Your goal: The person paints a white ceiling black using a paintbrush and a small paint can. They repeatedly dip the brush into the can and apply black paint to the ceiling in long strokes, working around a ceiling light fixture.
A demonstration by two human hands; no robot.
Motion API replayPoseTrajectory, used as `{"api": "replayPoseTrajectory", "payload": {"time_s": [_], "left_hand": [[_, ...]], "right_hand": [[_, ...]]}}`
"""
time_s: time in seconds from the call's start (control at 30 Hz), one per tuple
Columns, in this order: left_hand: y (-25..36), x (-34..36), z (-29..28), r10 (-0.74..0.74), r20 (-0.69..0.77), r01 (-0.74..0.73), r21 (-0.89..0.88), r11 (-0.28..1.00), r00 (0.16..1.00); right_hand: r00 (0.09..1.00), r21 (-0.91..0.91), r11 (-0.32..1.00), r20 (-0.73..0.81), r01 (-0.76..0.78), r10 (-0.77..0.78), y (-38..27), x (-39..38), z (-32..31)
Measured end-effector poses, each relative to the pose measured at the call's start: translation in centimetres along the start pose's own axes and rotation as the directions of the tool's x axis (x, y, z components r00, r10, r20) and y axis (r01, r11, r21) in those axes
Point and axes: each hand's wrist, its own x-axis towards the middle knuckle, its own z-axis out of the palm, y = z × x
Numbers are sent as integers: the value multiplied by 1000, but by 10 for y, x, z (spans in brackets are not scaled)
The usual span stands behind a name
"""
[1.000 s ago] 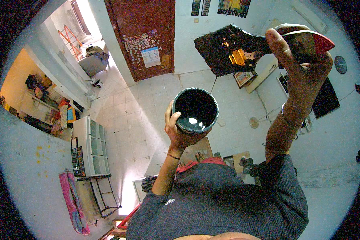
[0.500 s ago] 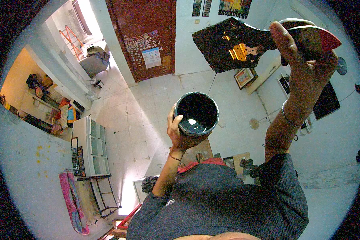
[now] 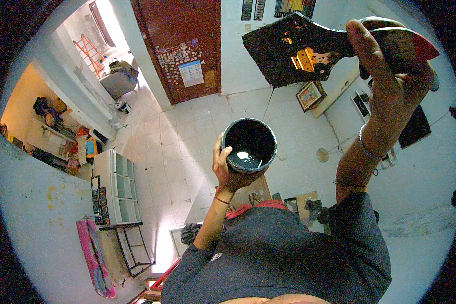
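Observation:
My left hand (image 3: 223, 167) is wrapped round the side of a round black-smeared paint pot (image 3: 229, 164), held in front of my body. Glossy black paint (image 3: 247, 158) shows inside it. High at the right, my right hand (image 3: 390, 66) grips the handle of a wide paintbrush (image 3: 273, 53). Its broad end is coated black, a gold-coloured patch shows near its middle, and the handle end is red. From the brush's lower corner a thin dark strand hangs down toward the pot. Thumb and fingers of my right hand close on the handle.
Ahead are a brown door (image 3: 182, 30) with a paper calendar (image 3: 191, 74), and a framed picture (image 3: 310, 96) leaning on the wall. A white shelf unit (image 3: 104, 187), a black metal frame (image 3: 131, 253) and a pink board (image 3: 91, 258) stand at left. An orange ladder (image 3: 88, 53) is farther off.
My right hand and the paintbrush have risen a little. The pot in my left hand has barely moved, and the strand still hangs from the brush.

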Motion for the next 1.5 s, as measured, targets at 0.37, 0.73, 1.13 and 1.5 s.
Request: {"api": "replayPoseTrajectory", "payload": {"time_s": [0.37, 0.73, 1.13, 1.5], "left_hand": [[2, 5, 0, 17, 11, -17, -27, 999, 1000], [-9, -2, 0, 17, -12, -18, -65, 998, 1000], [14, 17, -7, 16, 14, -15, -37, 999, 1000], [2, 19, -6, 84, -3, -84, -85, 993, 996]], "right_hand": [[999, 76, 997, -4, -34, 35, -1, 0, 5], [1000, -144, 990, 21, -9, 13, -6, 0, 3], [998, -1, 1000, 51, -26, 26, -5, -3, 1], [977, -18, 1000, 213, 23, -18, -3, -19, 2]]}}
